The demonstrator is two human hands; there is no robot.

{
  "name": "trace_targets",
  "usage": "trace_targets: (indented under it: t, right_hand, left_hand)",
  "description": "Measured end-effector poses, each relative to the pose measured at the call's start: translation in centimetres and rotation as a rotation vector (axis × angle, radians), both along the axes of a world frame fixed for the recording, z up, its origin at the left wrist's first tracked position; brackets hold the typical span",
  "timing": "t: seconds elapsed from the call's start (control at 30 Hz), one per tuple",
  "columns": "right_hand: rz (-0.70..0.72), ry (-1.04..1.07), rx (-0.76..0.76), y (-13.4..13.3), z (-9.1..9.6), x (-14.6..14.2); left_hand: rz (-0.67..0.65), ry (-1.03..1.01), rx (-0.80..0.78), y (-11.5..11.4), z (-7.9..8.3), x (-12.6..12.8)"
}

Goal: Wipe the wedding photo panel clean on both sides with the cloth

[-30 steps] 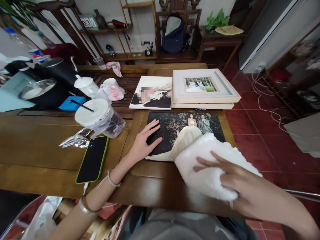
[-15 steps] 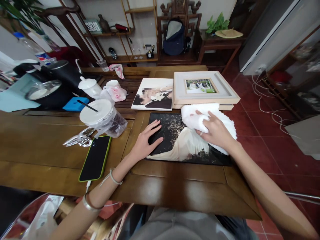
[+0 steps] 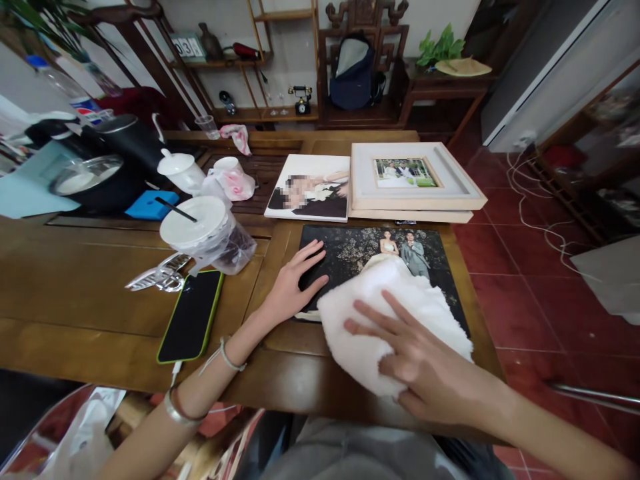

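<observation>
A dark wedding photo panel [image 3: 360, 250] lies flat on the wooden table [image 3: 100, 293] in front of me. My left hand [image 3: 295, 283] rests open and flat on the panel's left edge, fingers spread. My right hand [image 3: 410, 360] presses a white cloth [image 3: 390, 303] onto the panel's near half, fingers stretched out over it. The cloth hides the lower part of the picture.
Behind the panel lie a canvas photo [image 3: 310, 190] and a stacked white frame [image 3: 415, 180]. To the left are a green-cased phone [image 3: 191, 317], a hair clip [image 3: 153, 280], a lidded cup in a plastic bag [image 3: 205, 233], a teapot [image 3: 180, 170] and a kettle [image 3: 125, 143].
My right hand swept the cloth from the near edge up to the panel's far right corner, then back down to the near edge. My left hand stayed put.
</observation>
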State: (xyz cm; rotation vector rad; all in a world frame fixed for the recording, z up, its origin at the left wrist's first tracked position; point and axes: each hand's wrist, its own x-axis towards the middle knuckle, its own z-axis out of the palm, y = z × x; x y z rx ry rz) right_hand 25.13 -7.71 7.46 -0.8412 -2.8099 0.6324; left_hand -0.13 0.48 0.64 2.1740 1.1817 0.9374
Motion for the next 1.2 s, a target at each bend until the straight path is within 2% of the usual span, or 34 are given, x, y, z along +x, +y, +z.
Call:
trace_targets:
  t: [0.07, 0.17, 0.3, 0.47, 0.6, 0.7, 0.8, 0.9, 1.03, 1.2]
  right_hand:
    - [0.039, -0.004, -0.056, 0.0, 0.5, 0.8]
    - [0.048, 0.021, -0.070, 1.6, 0.6, 2.3]
    - [-0.162, 0.002, 0.048, 5.0, -0.2, 3.2]
    - [-0.314, -0.062, 0.187, 9.5, -1.0, 2.1]
    - [-0.299, -0.048, 0.250, 12.1, -1.6, 0.4]
    - [-0.299, -0.038, 0.283, 12.7, -2.1, -0.6]
    - [-0.291, -0.072, 0.269, 11.7, -2.2, -1.0]
    - [-0.232, -0.110, 0.205, 9.6, -1.5, -1.1]
    - [-0.177, -0.126, 0.123, 5.2, -0.7, -1.2]
    - [-0.128, -0.073, 0.003, -0.4, -0.5, -0.8]
  left_hand:
    - [0.005, -0.001, -0.003, 0.0, 0.0, 0.0]
    - [0.007, -0.001, -0.001, -0.1, 0.1, 0.0]
    - [0.015, -0.003, 0.005, -0.2, 0.2, 0.0]
    - [0.014, -0.010, 0.014, -0.2, 0.1, 0.1]
    - [0.020, -0.005, 0.005, -0.2, 0.2, 0.1]
    - [0.024, -0.003, -0.003, -0.2, 0.2, 0.0]
    - [0.028, -0.001, -0.005, -0.1, 0.2, 0.0]
    - [0.026, -0.006, -0.006, -0.1, 0.2, 0.0]
    - [0.017, -0.004, -0.018, 0.0, 0.2, 0.0]
    - [0.006, -0.003, -0.009, 0.0, 0.2, 0.0]
